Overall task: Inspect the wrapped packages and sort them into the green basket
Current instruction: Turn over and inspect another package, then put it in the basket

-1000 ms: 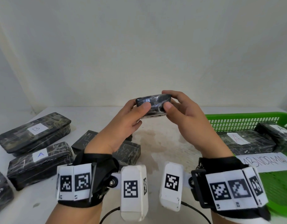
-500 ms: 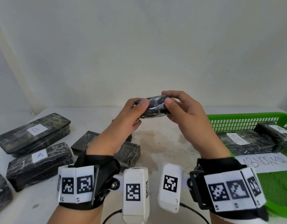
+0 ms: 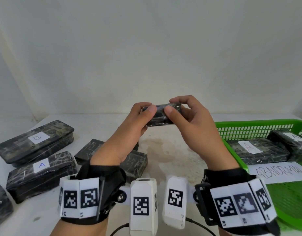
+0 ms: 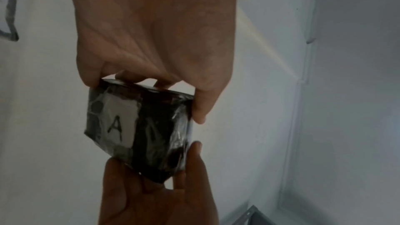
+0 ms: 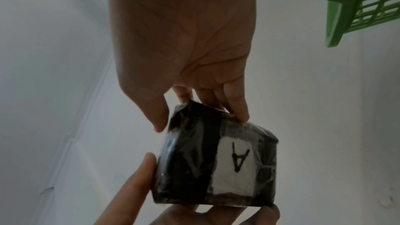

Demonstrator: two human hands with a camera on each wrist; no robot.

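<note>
We hold one wrapped package [image 3: 161,115] at centre frame in the head view, raised above the table [image 3: 172,150]. The left hand [image 3: 129,128] and the right hand [image 3: 196,121] each pinch one end, thumb facing us and fingers behind. We judge it light and rigid; the glossy film looks slippery, so the grip belongs on the short ends — not the flat faces. Both wrist views show its white label [image 5: 234,165] reading "A". Packages at lower left read "B" [image 3: 38,137] and "A" [image 3: 41,165]. At right, the green basket [image 3: 249,125] carries an "ABNORMAL" sheet [image 3: 279,172] — and holds "A" packages.
</note>
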